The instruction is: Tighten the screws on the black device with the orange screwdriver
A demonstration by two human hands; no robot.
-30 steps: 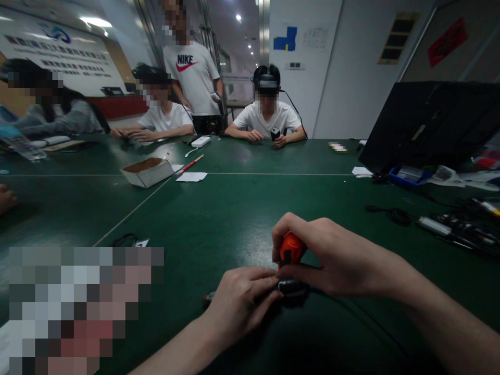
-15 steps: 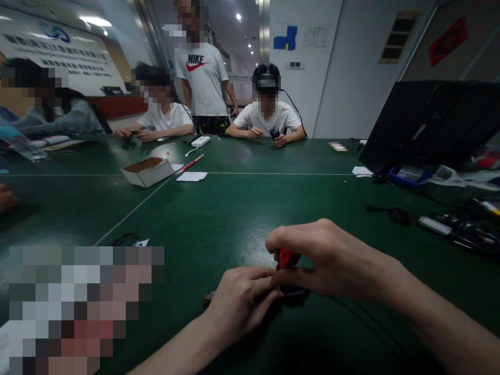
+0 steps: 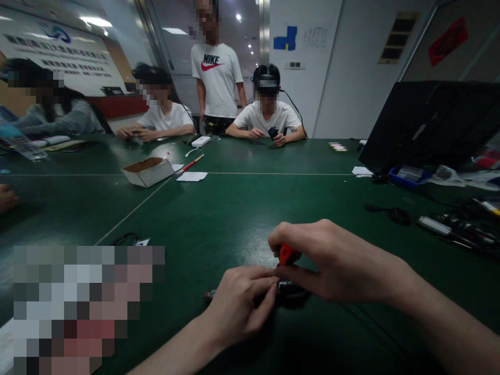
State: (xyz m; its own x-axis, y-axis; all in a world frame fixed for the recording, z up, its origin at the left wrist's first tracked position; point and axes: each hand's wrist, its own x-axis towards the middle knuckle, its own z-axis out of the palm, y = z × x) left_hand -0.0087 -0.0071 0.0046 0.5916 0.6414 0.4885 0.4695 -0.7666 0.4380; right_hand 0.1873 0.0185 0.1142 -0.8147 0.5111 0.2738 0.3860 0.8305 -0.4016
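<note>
My right hand (image 3: 316, 258) is closed round the red-orange handle of a screwdriver (image 3: 288, 254), held upright; its lower end is hidden by my fingers. Right under it lies a slim black corded tool (image 3: 292, 289) with a glossy barrel, its exact kind unclear. My left hand (image 3: 246, 297) pins this tool to the table, fingers closed over its middle. The tool's other end pokes out left of the hand, and a thin cable trails away to the lower right. Both hands' fingertips meet at the spot beneath the handle.
On the green table (image 3: 250, 203) stand an open white box (image 3: 146, 174), a red pencil (image 3: 191, 164) and paper (image 3: 191, 177). Cables and silver tools (image 3: 435, 226) lie at right, below a black monitor (image 3: 425, 125). Several people are across the table; another person's hand (image 3: 7, 198) is far left.
My right hand has sunk slightly and its fingers have shifted round the screwdriver handle, covering more of it. My left hand stays nearly still. The standing person has moved right.
</note>
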